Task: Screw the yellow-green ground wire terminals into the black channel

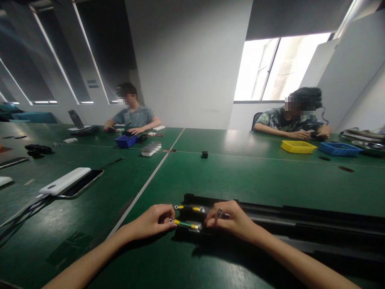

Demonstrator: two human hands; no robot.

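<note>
My left hand (158,218) pinches the ring-terminal end of a short green wire (185,224) with yellow sleeves. The wire's other ring lies by the fingertips of my right hand (231,218), over the end of a long black channel-shaped piece (264,212). A small shiny metal piece (219,212), screw-like, sticks up between the closed fingers of my right hand; its exact kind is unclear. Just beyond the green wire is a second short lead (189,208), black with yellow sleeves and ring ends, at the same end of the channel piece.
Black lengths run to the right table edge. A small black block (205,154) stands ahead. At left lie a white power bank (66,180) and a phone (86,184) with cables. Two people sit opposite, near blue bins (126,140) and a yellow tray (297,147).
</note>
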